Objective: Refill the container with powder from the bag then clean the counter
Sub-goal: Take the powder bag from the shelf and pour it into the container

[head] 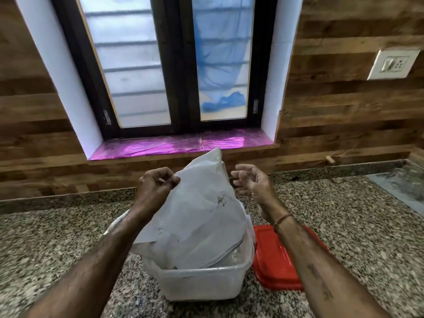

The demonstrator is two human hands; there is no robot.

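Brown wood planks (27,111) cover the wall, and a speckled stone counter (57,237) runs along below them. On the left side, the left hand (153,187) is up above the counter. Its fingers and thumb pinch the top edge of the white bag (202,214). The bag stands tall in the middle, with its bottom down inside the clear plastic container (202,283). The container sits on the counter close to the person.

The bag blocks most of the container, so what is in the box is hard to see. The bag is cloudy, so what it holds cannot be told. The left arm covers the container's left corner.

Just right of the bag, the right hand (250,180) hangs in the air with loose, bent fingers. It holds nothing and does not touch the bag. A red thread (283,220) is tied on that wrist. Under the right arm a red lid (273,260) lies flat on the counter, just beside the container, and the arm hides part of it.

Far right, crinkly clear plastic (403,184) lies on the counter, cut off by the edge. A white switch plate (392,64) is on the wall above it. In the middle of the wall is a dark-framed window (160,65) with frosted glass and a shiny pink sill (174,145).
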